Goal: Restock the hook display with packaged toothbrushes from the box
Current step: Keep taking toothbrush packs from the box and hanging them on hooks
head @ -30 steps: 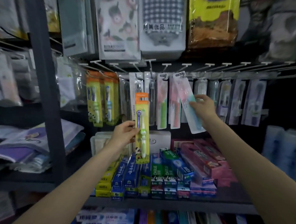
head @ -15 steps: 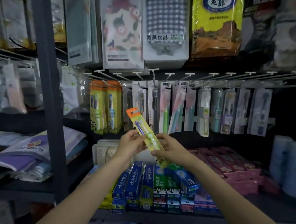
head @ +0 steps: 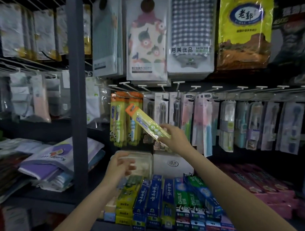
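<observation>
Up high, the right hand (head: 173, 135) pinches a glossy, flat yellow toothbrush pack (head: 148, 123), while the left hand (head: 120, 166) hangs loosely open.

I face a dim shop aisle. A dark metal upright (head: 76, 95) divides the shelving. Toothpaste boxes (head: 155, 198) fill the shelf below me.

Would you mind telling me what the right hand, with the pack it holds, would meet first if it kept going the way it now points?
Probably the hanging orange-topped packs: the right hand aims the yellow toothbrush pack up-left at them, though depth is unclear.
</observation>
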The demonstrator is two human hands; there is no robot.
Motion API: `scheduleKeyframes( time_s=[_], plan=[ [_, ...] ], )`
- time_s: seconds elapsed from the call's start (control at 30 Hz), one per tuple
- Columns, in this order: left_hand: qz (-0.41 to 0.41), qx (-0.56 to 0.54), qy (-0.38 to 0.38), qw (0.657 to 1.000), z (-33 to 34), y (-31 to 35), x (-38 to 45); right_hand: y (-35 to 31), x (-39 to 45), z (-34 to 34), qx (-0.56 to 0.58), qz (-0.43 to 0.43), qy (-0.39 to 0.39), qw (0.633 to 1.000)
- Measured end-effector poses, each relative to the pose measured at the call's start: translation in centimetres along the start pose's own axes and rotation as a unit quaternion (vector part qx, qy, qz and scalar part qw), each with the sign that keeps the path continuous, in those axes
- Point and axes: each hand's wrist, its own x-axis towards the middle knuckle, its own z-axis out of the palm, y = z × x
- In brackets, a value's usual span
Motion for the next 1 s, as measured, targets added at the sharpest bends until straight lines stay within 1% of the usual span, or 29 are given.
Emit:
scheduleKeyframes(
  time_s=[0.17,0.23,0.3,0.37,0.43,0.47,0.53,0.6,0.63,0.73,0.8,0.87,0.9,0.97,1.0],
  plan=[
    [-0.004,0.027,0.054,0.998,-4.2,-1.0,-0.1,-3.9,3.3,2.8,0.067,-0.013,-0.010,0.998],
    [-0.003,0.031,0.061,0.998,-5.2,-1.3,-0.5,-4.7,4.4,3.8,0.090,0.001,-0.011,0.996],
    [0.000,0.022,0.063,0.998,-5.8,-1.4,-1.0,-5.2,5.2,4.7,0.111,0.026,0.012,0.993],
    [0.005,0.021,0.067,0.998,-6.3,-1.5,-1.3,-5.6,5.4,5.5,0.168,0.067,0.051,0.982],
    [0.013,0.030,0.065,0.997,-6.7,-1.7,-1.4,-5.7,5.0,6.4,0.198,0.085,0.069,0.974],
    [0.018,0.036,0.063,0.997,-6.8,-1.8,-1.4,-5.5,4.7,6.9,0.198,0.088,0.060,0.974],
    [0.040,0.057,0.061,0.996,-6.8,-2.0,-1.7,-4.7,3.8,7.3,0.192,0.096,0.019,0.977],
    [0.078,0.089,0.056,0.991,-6.2,-2.2,-2.1,-2.9,2.3,6.8,0.179,0.121,-0.020,0.976],
    [0.096,0.106,0.050,0.988,-5.7,-2.3,-2.2,-1.7,1.4,6.3,0.177,0.137,-0.025,0.974],
    [0.153,0.152,0.004,0.976,-2.9,-3.5,-3.1,2.8,-2.5,3.5,0.162,0.163,-0.019,0.973],
    [0.193,0.179,-0.030,0.964,-0.3,-5.3,-4.1,6.5,-6.4,0.7,0.114,0.167,-0.005,0.979],
    [0.206,0.194,-0.071,0.957,3.0,-7.6,-5.4,10.7,-11.4,-2.6,0.045,0.180,0.031,0.982],
    [0.210,0.201,-0.097,0.952,4.8,-9.1,-6.5,13.2,-14.1,-4.2,0.025,0.194,0.036,0.980],
    [0.208,0.221,-0.159,0.940,8.9,-12.5,-9.2,17.8,-20.3,-7.5,0.003,0.249,0.020,0.968],
    [0.194,0.236,-0.195,0.932,11.1,-14.1,-10.8,19.9,-23.3,-9.1,-0.015,0.284,0.009,0.959]
  ],
)
